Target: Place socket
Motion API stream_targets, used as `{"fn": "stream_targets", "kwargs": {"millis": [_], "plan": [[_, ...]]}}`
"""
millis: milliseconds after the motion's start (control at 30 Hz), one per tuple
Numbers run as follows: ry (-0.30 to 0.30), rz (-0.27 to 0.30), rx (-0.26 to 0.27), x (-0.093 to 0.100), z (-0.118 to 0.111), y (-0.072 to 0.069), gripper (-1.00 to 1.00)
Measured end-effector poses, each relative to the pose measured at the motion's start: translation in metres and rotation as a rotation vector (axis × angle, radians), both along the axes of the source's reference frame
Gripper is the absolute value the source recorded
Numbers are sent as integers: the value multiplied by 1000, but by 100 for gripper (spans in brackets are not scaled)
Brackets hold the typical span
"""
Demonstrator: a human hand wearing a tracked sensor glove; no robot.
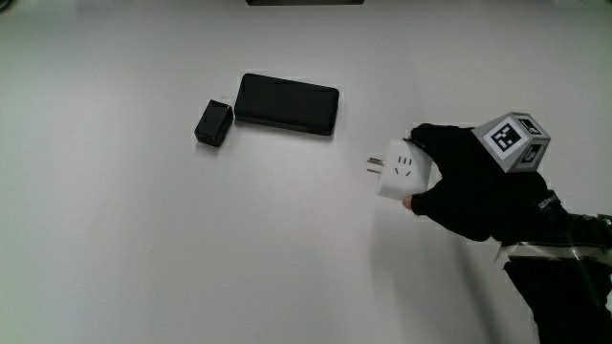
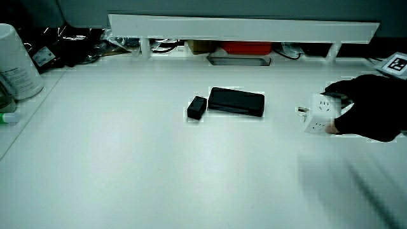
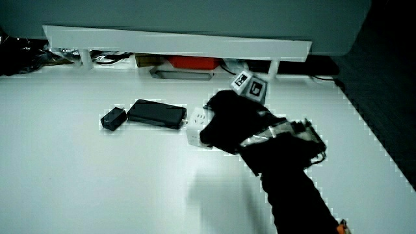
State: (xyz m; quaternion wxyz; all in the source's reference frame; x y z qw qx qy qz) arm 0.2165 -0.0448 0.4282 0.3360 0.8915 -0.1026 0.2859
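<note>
In the main view, the hand was closed around a white socket, fingers over its upper face and thumb under the edge nearer the person. The patterned cube sat on the back of the glove. The socket's metal prongs pointed toward a flat black slab, well apart from it. A small black adapter lay just beside the slab's other end, not quite touching it. Bare table surrounded the socket.

In a side view, the socket sat very low, at or just above the tabletop, gripped by the hand. Whether it touched the surface could not be told. The slab and adapter lay nearer the low partition than the socket did.

In a side view, the hand covered much of the socket, which looked close to the slab, with the adapter past it.

As a judgement, the placing looked nearly finished: the socket was down at table level, and what remained was to settle it flat, let go and draw the hand clear
</note>
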Motion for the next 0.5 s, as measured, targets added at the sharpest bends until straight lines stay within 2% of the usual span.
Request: {"fn": "stream_targets", "kwargs": {"millis": [367, 467, 500], "plan": [[54, 50, -102, 26, 44, 7, 0], [60, 57, -146, 32, 57, 10, 0], [66, 65, -141, 33, 58, 12, 0]]}}
